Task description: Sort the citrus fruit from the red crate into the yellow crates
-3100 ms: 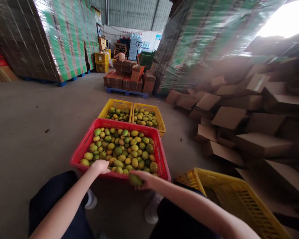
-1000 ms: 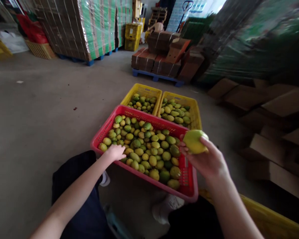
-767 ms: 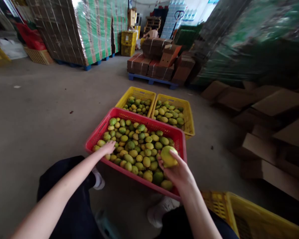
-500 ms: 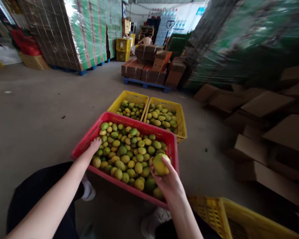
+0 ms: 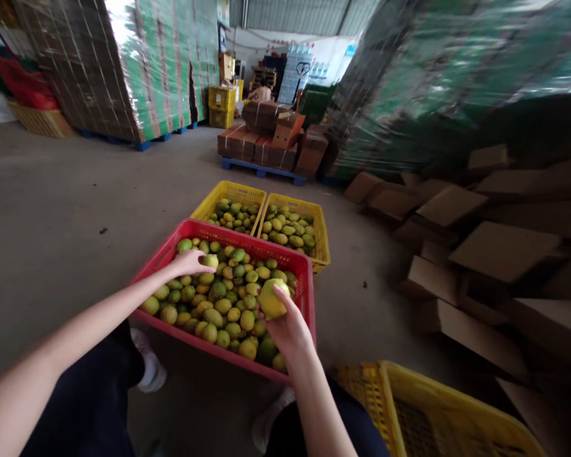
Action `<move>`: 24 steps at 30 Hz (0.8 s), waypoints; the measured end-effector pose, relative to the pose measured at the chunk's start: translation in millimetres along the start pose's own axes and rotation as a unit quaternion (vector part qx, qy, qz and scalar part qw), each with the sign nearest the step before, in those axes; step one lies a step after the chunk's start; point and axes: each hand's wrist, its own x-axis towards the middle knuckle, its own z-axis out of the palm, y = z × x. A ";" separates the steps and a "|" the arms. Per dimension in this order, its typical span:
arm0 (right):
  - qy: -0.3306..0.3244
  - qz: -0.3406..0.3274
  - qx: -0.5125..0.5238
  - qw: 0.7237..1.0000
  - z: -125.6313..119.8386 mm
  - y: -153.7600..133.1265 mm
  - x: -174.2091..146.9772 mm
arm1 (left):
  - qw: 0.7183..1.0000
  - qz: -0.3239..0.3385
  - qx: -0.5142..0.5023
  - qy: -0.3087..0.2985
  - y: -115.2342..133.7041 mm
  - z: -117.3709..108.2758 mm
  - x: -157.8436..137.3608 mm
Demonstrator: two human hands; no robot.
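A red crate [image 5: 299, 266] full of green and yellow lemons [image 5: 223, 306] stands before me, between my feet. Over its left part, my left hand [image 5: 189, 262] pinches a small greenish lemon [image 5: 211, 261] between thumb and fingers. My right hand [image 5: 285, 325] is closed around a larger yellow-green lemon [image 5: 272, 299] above the crate's right side, with the thumb on top. The fingers beneath that lemon are partly hidden.
Two yellow crates [image 5: 321, 236] of lemons touch the red crate's far side. Another yellow crate [image 5: 385, 397] stands at lower right. Cardboard boxes [image 5: 504, 251] lie heaped on the right. Farther off are a blue pallet [image 5: 261, 170] of bundled cartons and wrapped stacks [image 5: 159, 70].
My left hand has risen from among the lemons and moved right with a small lemon in it. The right hand keeps its lemon. The whole view has shifted, with the crates now farther left.
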 end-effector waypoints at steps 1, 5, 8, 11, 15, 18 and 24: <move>-0.015 -0.004 0.004 1.000 3.8 0.8 -2.7 | 0.998 0.042 -0.025 0.025 16.3 -8.3 -15.1; -0.067 -0.048 0.009 0.997 13.8 4.2 -14.7 | 0.963 0.186 -0.139 0.135 63.8 -21.1 -83.5; -0.048 -0.144 -0.053 0.987 12.7 10.8 -18.2 | 0.941 0.242 -0.160 0.174 74.7 -14.1 -111.6; -0.020 -0.236 -0.153 0.960 8.0 17.2 -17.4 | 0.929 0.275 -0.174 0.176 75.5 -8.4 -114.1; -0.017 -0.330 -0.279 0.902 6.1 17.9 -17.3 | 0.921 0.299 -0.184 0.171 74.8 -10.9 -107.6; -0.013 -0.355 -0.313 0.881 9.3 17.6 -18.2 | 0.917 0.294 -0.215 0.165 72.2 -11.7 -103.3; -0.024 -0.298 -0.291 0.909 18.3 28.5 -16.0 | 0.856 0.221 -0.460 0.085 66.2 -1.8 -86.9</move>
